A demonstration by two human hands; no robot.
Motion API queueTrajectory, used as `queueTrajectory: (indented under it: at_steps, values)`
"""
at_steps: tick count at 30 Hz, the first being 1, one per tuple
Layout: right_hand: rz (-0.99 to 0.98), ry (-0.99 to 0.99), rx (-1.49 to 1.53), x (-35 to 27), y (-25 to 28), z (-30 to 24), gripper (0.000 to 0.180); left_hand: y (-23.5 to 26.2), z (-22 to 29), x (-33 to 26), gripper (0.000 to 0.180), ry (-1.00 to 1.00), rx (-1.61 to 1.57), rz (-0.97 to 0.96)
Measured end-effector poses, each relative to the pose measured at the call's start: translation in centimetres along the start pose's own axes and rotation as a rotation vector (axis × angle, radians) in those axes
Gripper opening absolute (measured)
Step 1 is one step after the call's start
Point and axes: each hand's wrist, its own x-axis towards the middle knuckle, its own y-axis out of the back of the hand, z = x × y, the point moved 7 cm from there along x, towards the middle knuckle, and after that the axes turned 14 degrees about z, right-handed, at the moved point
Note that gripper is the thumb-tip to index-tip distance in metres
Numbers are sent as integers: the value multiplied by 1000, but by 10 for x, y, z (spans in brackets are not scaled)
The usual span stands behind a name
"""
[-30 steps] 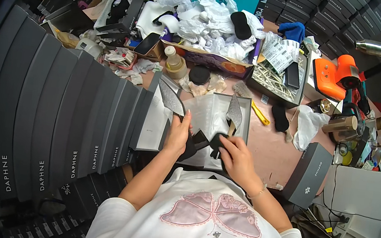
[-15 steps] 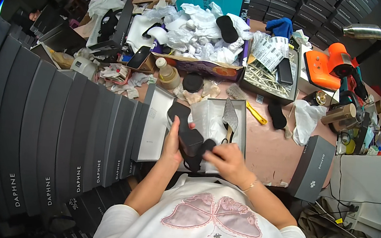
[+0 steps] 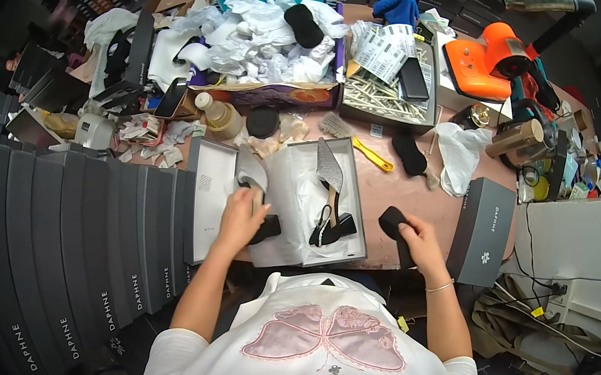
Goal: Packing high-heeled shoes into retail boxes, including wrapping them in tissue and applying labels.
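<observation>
My left hand (image 3: 239, 219) is closed around a high-heeled shoe (image 3: 252, 171) with a glittery silver toe and a black block heel. This shoe is over the white-lined box lid, on the left of the open shoe box (image 3: 359, 218). Its matching shoe (image 3: 324, 164) lies in the box on white tissue paper (image 3: 287, 193), silver toe pointing away and jewelled strap toward me. To the right of the box, my right hand (image 3: 423, 247) grips a soft black pad (image 3: 391, 222) above the table's near edge.
A closed grey shoe box (image 3: 483, 230) stands at the right, and grey boxes (image 3: 68, 248) are stacked on the left. Behind are a yellow-handled brush (image 3: 373, 154), a bottle (image 3: 220, 118), another black pad (image 3: 409, 154), crumpled paper (image 3: 266, 43) and an orange device (image 3: 476, 68).
My hands have moved apart. The left turned the shoe from sole up and brought it over the box lid; the right carried the black pad away from the shoe to the right. The view has shifted.
</observation>
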Motion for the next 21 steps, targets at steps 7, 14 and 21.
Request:
queueTrajectory:
  at_steps: [7, 14, 21]
  values:
    - [-46, 127, -23, -11, -12, 9, 31, -162, 68, -14, 59, 480, -324, -517]
    - [81, 390, -230, -28, -5, -8, 33, -196, 43, -28, 62, 700, -520, -201]
    - [139, 1229, -765, -72, -89, -81, 38, -108, 90, 15, 35, 821, -1025, -7]
